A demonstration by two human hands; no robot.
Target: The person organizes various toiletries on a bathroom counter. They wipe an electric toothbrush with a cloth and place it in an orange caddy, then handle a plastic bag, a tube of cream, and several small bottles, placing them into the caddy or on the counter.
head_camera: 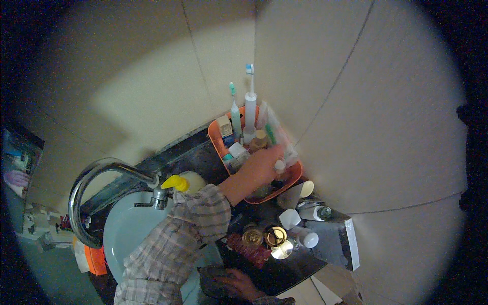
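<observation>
My left hand [259, 167], in a rolled plaid sleeve, reaches into an orange plastic basket [217, 146] in the corner. Its fingers are blurred and lie against a small white-capped container [279, 166]; whether they grip it is unclear. Around it in the basket stand a white electric toothbrush [250, 110], a pale green toothbrush [235, 118], a bottle with a tan cap [259, 139], a small box [224, 126] and a clear plastic bag [278, 122]. Low in the picture, my right hand [238, 284] holds a dark cloth [211, 280] by the counter's front edge.
A washbasin [118, 232] with a curved chrome faucet [78, 194] lies left, beside a yellow-topped pump bottle [177, 183]. Right of it on the dark counter are gold-coloured lids [275, 236], a red packet [249, 248], several bottles [310, 239] and a dark box [331, 242]. Walls meet behind the basket.
</observation>
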